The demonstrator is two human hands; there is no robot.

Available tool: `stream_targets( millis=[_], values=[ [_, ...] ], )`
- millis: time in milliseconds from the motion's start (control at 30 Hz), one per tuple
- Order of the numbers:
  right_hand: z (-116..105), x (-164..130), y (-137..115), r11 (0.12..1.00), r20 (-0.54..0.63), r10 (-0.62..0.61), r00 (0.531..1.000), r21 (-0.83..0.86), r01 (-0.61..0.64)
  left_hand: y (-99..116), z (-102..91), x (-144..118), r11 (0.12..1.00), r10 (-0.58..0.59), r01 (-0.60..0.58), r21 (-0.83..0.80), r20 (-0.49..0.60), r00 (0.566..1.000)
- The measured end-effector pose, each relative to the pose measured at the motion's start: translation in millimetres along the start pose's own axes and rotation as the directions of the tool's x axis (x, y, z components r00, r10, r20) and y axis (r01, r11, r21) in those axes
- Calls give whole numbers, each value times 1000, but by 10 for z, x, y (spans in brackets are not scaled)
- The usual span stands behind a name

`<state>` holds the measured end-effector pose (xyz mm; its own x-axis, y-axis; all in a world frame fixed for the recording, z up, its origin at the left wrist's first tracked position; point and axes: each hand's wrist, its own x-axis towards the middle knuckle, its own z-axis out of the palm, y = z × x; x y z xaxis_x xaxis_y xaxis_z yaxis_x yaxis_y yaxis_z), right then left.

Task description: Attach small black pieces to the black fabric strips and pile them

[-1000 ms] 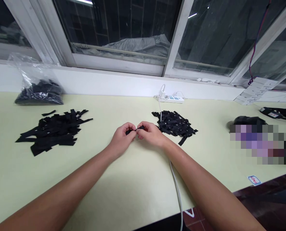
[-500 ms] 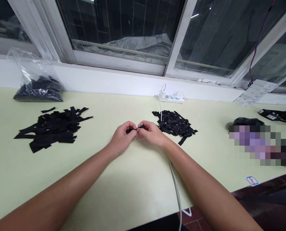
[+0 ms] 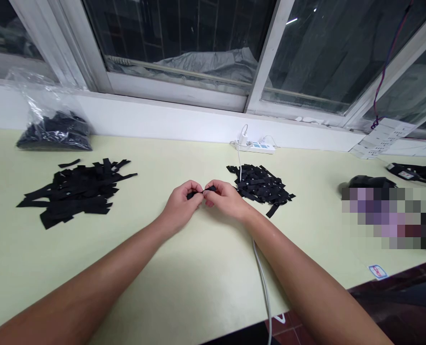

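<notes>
— Where was the black strip point(image 3: 198, 193)?
— Mid-table, pinched between both hands, left hand point(image 3: 180, 207) and right hand point(image 3: 224, 199), fingers closed on its ends; long axis running left to right

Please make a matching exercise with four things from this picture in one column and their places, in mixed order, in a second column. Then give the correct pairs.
Things:
1. small black strip
2. clear plastic bag
3. white power strip
4. pile of longer black strips

Places:
A. far left, by the wall under the window
B. pinched between the left hand and the right hand
C. on the table, left of both hands
D. by the wall, behind the smaller black pile

Pairs: 1-B, 2-A, 3-D, 4-C
</notes>
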<state>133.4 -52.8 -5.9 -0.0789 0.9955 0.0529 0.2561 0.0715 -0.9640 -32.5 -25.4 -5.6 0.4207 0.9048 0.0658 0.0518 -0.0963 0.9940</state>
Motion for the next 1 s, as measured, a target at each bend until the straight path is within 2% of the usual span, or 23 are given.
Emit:
stream_targets(
  millis=[333,733,1000],
  values=[
    [44,18,7,998,-65,-49,997,38,51,10,14,11,999,18,-20,-48,-41,999],
    [38,4,-26,998,17,-30,999,52,29,-39,-11,18,1000,15,-16,-16,-31,999],
    [47,-19,-43,999,-25,-37,999,16,37,-9,9,13,1000,26,-27,-9,-53,998]
  ],
)
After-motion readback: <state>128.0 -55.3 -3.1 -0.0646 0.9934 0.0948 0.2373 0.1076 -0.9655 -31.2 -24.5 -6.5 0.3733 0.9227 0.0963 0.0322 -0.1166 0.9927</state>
